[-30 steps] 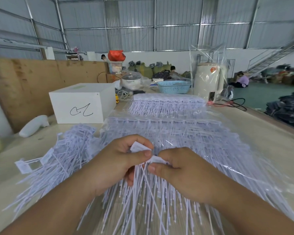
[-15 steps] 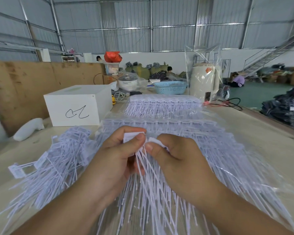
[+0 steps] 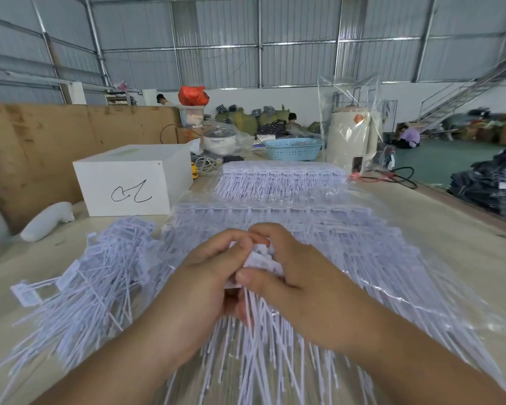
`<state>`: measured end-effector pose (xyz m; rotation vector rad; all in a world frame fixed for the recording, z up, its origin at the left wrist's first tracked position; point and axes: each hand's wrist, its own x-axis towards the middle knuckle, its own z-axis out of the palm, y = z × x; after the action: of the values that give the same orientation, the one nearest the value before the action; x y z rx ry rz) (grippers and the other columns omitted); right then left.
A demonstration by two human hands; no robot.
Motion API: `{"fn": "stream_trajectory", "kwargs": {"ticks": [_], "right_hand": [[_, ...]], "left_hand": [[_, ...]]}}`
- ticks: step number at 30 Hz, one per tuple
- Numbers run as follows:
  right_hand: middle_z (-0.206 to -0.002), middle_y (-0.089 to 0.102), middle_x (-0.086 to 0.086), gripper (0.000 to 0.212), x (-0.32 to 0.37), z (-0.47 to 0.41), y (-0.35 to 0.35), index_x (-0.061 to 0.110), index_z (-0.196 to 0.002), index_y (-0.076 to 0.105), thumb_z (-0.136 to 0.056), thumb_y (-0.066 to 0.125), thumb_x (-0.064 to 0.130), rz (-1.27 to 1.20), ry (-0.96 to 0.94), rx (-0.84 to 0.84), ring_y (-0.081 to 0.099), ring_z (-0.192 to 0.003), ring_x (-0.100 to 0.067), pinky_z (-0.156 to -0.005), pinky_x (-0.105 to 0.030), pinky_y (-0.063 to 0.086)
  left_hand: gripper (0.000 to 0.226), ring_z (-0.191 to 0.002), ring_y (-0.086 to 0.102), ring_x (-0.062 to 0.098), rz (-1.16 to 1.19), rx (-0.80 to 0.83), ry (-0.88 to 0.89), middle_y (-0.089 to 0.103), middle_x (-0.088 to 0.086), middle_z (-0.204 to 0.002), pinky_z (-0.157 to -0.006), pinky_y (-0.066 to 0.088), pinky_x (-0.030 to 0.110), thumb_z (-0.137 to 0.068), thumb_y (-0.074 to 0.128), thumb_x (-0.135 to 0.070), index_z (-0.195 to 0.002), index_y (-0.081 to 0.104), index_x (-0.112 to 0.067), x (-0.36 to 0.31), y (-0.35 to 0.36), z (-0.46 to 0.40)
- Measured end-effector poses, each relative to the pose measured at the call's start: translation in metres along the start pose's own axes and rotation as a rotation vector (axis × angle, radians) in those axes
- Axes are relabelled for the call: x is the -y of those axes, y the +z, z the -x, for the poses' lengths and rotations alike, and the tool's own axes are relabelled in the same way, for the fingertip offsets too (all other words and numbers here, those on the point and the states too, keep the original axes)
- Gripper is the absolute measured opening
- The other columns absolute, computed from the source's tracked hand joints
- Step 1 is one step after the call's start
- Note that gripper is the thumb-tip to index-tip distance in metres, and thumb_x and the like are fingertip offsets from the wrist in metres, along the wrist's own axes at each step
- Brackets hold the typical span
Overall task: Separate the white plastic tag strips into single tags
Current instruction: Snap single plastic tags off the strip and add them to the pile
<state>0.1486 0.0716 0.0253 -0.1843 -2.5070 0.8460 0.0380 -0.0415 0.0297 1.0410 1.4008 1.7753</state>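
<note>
My left hand and my right hand meet in the middle of the view, both pinching the head end of a white plastic tag strip. Its thin tails hang down toward me between my wrists. Under my hands lies a broad stack of tag strips in clear plastic wrap. A loose pile of single white tags spreads out to the left on the table. The strip's head is partly hidden by my fingers.
A second wrapped stack of strips lies farther back. A white box with a black scribble stands at the back left, a white tagging gun beside it. A blue basket and a cream cylinder stand behind. The table edge runs along the right.
My hands have closed in tighter on the strip's head, with the right fingers now curled over the top. The view has shifted slightly.
</note>
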Motion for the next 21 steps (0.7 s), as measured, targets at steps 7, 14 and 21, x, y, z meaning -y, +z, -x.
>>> {"fn": "stream_trajectory", "kwargs": {"ticks": [7, 14, 21], "right_hand": [[-0.068, 0.051, 0.014, 0.061, 0.006, 0.003, 0.001, 0.042, -0.142, 0.017, -0.091, 0.043, 0.062, 0.161, 0.028, 0.079, 0.052, -0.057, 0.002, -0.053, -0.019, 0.034], [-0.059, 0.046, 0.008, 0.023, 0.002, 0.004, -0.013, 0.04, -0.077, 0.043, -0.096, 0.048, 0.051, 0.197, 0.082, 0.126, 0.043, -0.049, -0.004, -0.052, -0.029, 0.035], [-0.057, 0.052, 0.014, 0.028, 0.008, 0.002, -0.007, 0.042, -0.069, 0.042, -0.094, 0.049, 0.052, 0.196, 0.1, -0.001, 0.044, -0.048, -0.006, -0.049, -0.027, 0.028]], "left_hand": [[0.021, -0.073, 0.056, 0.029, -0.078, 0.061, -0.03, 0.068, 0.017, -0.081, -0.071, 0.041, 0.036, -0.072, 0.076, -0.024, -0.09, 0.071, -0.015, 0.002, -0.008, -0.003], [0.023, -0.067, 0.054, 0.028, -0.005, -0.045, -0.047, 0.064, 0.014, -0.077, -0.062, 0.04, 0.035, -0.061, 0.075, -0.026, -0.084, 0.074, -0.021, -0.002, -0.019, -0.009], [0.024, -0.054, 0.056, 0.02, 0.026, -0.134, 0.04, 0.063, 0.004, -0.065, -0.045, 0.044, 0.026, -0.054, 0.076, -0.028, -0.077, 0.076, -0.026, -0.002, -0.014, -0.009]]}}
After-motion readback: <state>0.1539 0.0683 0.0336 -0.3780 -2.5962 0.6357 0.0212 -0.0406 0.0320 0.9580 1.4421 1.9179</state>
